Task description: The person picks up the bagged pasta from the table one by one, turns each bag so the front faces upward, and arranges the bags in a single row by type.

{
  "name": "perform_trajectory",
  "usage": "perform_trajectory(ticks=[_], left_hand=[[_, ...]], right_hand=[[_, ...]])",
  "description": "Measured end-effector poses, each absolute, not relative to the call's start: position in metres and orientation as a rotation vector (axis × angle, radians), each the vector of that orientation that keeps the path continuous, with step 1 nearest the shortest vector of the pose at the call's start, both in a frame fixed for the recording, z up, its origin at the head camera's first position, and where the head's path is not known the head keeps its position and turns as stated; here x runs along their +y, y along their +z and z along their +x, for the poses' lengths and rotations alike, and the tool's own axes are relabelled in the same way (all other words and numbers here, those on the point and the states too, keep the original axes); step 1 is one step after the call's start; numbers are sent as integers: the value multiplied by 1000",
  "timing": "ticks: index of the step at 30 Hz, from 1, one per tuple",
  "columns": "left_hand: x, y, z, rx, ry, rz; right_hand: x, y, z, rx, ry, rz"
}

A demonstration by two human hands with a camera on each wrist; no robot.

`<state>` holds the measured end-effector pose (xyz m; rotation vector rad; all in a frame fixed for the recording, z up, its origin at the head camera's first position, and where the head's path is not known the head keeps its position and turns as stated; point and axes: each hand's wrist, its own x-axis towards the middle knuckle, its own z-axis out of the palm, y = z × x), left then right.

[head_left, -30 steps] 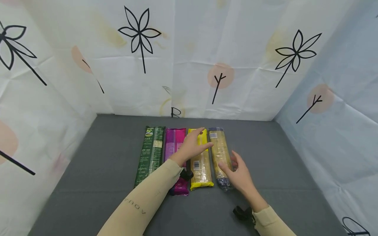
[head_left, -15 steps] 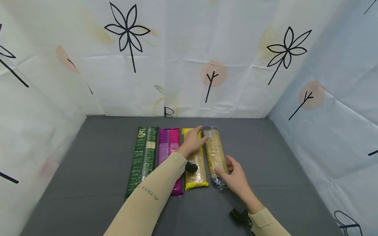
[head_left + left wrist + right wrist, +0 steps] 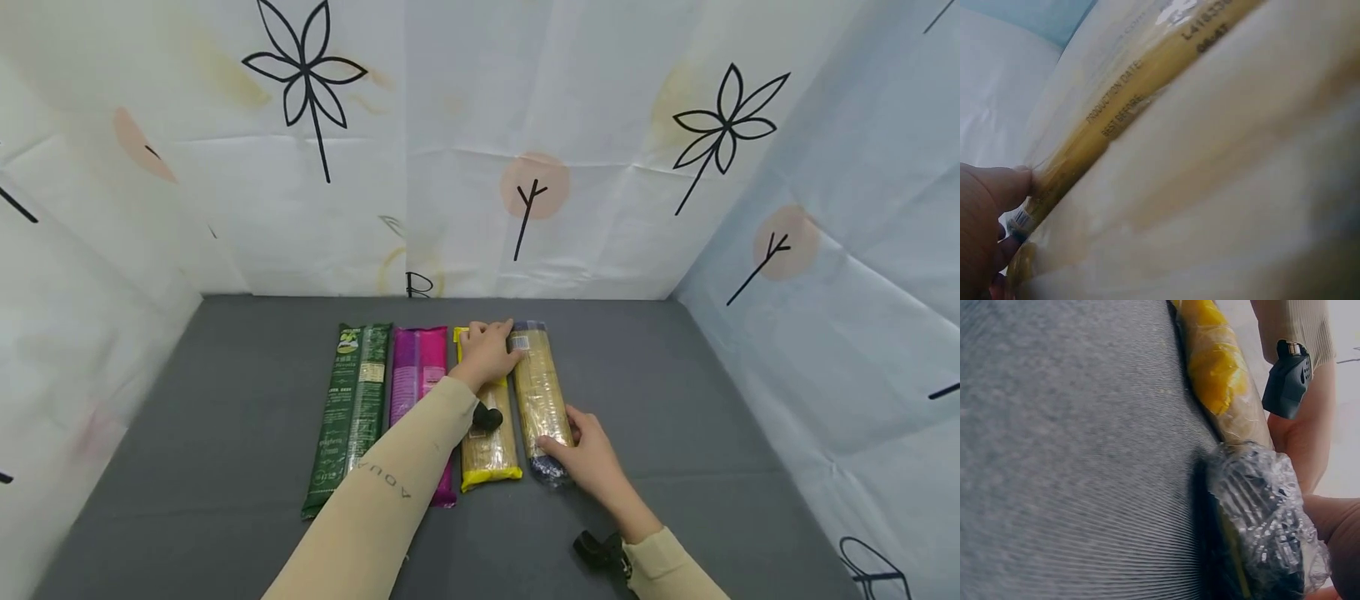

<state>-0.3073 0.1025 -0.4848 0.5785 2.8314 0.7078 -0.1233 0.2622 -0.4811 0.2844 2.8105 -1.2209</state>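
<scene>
Four long packs lie side by side on the grey table. The rightmost is a clear spaghetti pack with dark blue ends [image 3: 542, 387]. At its far end my left hand [image 3: 486, 354] holds the left edge, thumb on the wrapper, above the yellow-ended spaghetti pack [image 3: 491, 454]. My right hand [image 3: 588, 458] grips the near end, thumb on top and fingers along the right side. In the left wrist view the thumb [image 3: 1007, 184] presses on printed film. Crinkled clear wrapper [image 3: 1260, 506] of the near end fills the right wrist view's lower right.
A magenta and purple pack [image 3: 420, 367] and a dark green spaghetti pack [image 3: 348, 417] lie to the left, partly under my left sleeve [image 3: 382, 483]. Patterned white cloth walls [image 3: 457, 167] enclose the grey table [image 3: 247, 433] at the back and sides.
My left hand has come down and right onto the rightmost pack's far end. The right hand, apart from it at first, has closed on the near end. The view has shifted slightly.
</scene>
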Motion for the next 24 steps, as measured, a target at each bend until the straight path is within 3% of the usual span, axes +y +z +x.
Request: perform_trajectory(ticks=[15,24], left_hand=[[103,-480,-312,2761,812,576],[109,-480,-316,2803,986,380]], right_hand=[[267,-475,-127,2745,-1225,277],[265,-476,-123,2689,-1280,280]])
